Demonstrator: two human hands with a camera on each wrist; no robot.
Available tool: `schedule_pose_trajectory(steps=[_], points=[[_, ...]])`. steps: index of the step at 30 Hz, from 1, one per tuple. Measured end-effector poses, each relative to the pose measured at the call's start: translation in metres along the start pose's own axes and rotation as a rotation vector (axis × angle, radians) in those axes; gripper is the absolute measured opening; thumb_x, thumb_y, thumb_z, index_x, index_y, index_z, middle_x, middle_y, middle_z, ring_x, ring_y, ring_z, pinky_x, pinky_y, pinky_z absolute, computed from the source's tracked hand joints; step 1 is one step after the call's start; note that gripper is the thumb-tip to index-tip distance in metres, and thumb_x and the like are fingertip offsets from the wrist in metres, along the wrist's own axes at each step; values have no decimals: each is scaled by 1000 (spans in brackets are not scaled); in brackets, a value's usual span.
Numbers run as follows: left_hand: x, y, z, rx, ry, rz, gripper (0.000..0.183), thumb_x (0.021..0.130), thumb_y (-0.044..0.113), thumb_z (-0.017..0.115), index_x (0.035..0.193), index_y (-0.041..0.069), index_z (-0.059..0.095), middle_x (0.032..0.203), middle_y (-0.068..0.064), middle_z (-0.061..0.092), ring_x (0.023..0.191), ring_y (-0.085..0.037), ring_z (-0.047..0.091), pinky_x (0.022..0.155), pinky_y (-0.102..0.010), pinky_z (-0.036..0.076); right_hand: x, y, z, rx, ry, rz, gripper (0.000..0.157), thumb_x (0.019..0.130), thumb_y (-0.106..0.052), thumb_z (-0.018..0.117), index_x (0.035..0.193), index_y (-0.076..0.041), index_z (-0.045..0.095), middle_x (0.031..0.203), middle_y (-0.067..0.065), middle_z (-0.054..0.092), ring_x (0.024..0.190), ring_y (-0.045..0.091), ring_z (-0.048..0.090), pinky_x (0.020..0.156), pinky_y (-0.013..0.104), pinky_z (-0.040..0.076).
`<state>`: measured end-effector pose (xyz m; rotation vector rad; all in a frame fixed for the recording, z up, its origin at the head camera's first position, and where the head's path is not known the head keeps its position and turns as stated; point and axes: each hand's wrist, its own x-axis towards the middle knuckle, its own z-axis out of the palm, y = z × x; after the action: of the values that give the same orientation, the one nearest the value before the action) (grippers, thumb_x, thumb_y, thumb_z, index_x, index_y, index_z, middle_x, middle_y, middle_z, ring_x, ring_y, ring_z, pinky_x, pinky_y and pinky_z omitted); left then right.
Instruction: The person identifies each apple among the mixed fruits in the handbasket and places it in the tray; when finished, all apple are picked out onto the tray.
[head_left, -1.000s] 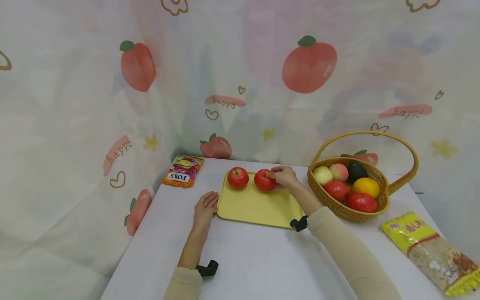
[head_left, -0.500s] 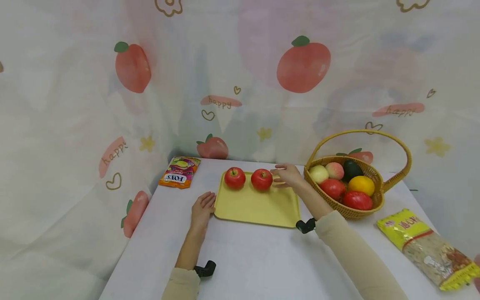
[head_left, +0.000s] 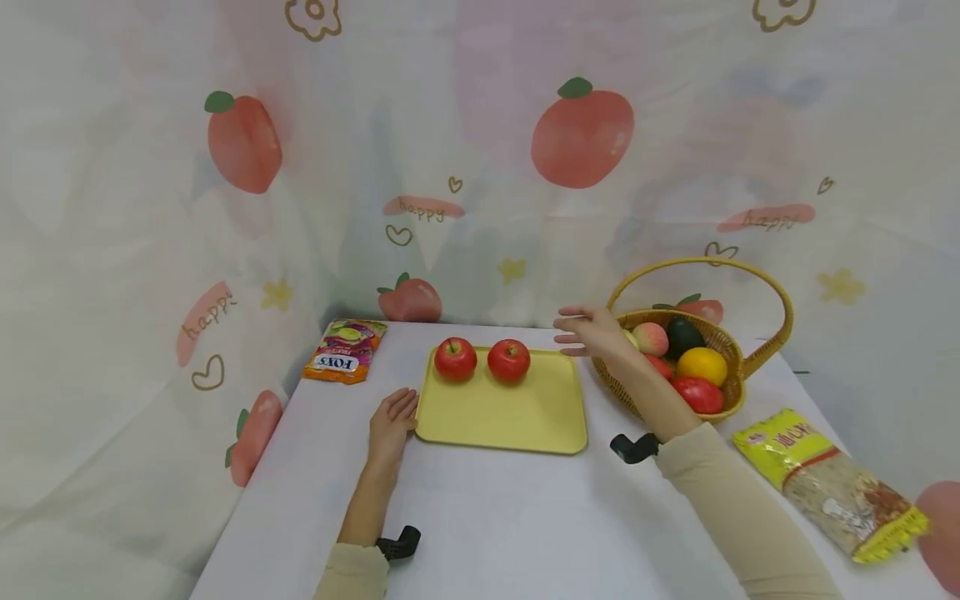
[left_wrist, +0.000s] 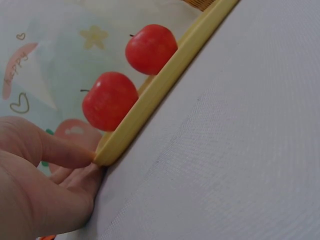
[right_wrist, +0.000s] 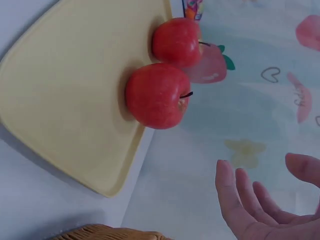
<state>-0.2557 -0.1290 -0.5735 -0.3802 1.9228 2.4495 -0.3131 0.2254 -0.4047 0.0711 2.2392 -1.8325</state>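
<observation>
Two red apples, a left one and a right one, stand side by side at the back of a yellow tray. My left hand rests at the tray's left side, its thumb against the corner in the left wrist view and its fingers fairly straight. Between tray and basket, my right hand hovers with spread, slightly bent fingers and nothing in them. It overlaps the left part of the wicker basket in the head view, hiding some of the fruit there.
The basket holds a peach, an avocado, a yellow fruit and red fruit; its tall handle arches above. A candy bag lies at the back left, a yellow-ended food packet at the right.
My right hand has let go of the right apple and moved right and up, toward the basket. The left hand stays at the tray; the head view has shifted slightly right.
</observation>
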Motion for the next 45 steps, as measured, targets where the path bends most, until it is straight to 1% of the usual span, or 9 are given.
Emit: schedule_pose_trajectory(steps=[7, 12, 17, 23, 25, 30, 34, 40, 45], points=[[-1, 1, -2, 7, -2, -16, 63, 94, -21, 49, 153, -2, 43, 154, -23, 50, 144, -32, 49, 118, -43, 41, -21, -11, -23, -67, 10, 24, 60, 109, -25, 55, 160, -1, 35, 158, 26, 44, 135, 43, 55, 108, 54, 50], [-1, 1, -2, 9, -3, -12, 63, 94, -21, 49, 154, -2, 42, 154, -24, 50, 145, -34, 49, 117, -43, 42, -30, -13, -48, -114, -26, 49, 62, 109, -28, 55, 160, 0, 34, 157, 27, 44, 120, 31, 67, 101, 50, 57], [-1, 2, -2, -5, -12, -9, 64, 94, -22, 48, 154, -4, 41, 155, -25, 49, 145, -34, 48, 118, -43, 41, -39, -10, -78, -163, -34, 43, 67, 106, -31, 59, 157, 5, 35, 153, 29, 46, 116, 31, 70, 92, 47, 62], [-1, 3, -2, -2, -10, -9, 64, 93, -22, 48, 154, -3, 41, 155, -24, 49, 145, -33, 48, 119, -43, 41, -51, -4, -110, -246, -30, 47, 70, 106, -36, 58, 156, 8, 35, 148, 25, 51, 97, 19, 75, 95, 49, 60], [-1, 3, -2, -2, -11, -14, 64, 93, -22, 49, 154, -3, 41, 155, -24, 49, 145, -33, 47, 119, -43, 41, -54, -2, -120, -277, -38, 54, 71, 108, -37, 55, 156, 10, 33, 149, 29, 50, 98, 21, 75, 95, 48, 61], [-2, 3, -1, -11, -13, -18, 64, 93, -22, 49, 154, -4, 41, 155, -24, 48, 145, -33, 47, 119, -44, 41, -59, 5, -141, -363, -59, 89, 69, 112, -36, 44, 156, 13, 28, 154, 38, 39, 112, 36, 70, 97, 47, 60], [-3, 4, -1, -20, -9, -17, 63, 93, -22, 49, 153, -4, 41, 155, -24, 48, 145, -34, 47, 119, -43, 41, -64, 8, -153, -412, -66, 124, 67, 113, -37, 38, 156, 14, 29, 155, 40, 37, 113, 40, 69, 99, 50, 59], [-3, 4, 0, -14, -7, -14, 63, 93, -23, 48, 153, -4, 41, 154, -25, 48, 145, -34, 47, 119, -43, 41, -74, 8, -168, -443, -65, 220, 80, 109, -44, 48, 156, 14, 22, 151, 42, 39, 125, 60, 56, 103, 62, 52], [-3, 3, 0, -10, -8, -9, 63, 93, -23, 48, 153, -4, 42, 154, -25, 49, 145, -34, 48, 118, -42, 41, -76, 10, -180, -521, -53, 279, 85, 106, -48, 52, 154, 16, 24, 140, 40, 53, 114, 56, 65, 95, 58, 59]])
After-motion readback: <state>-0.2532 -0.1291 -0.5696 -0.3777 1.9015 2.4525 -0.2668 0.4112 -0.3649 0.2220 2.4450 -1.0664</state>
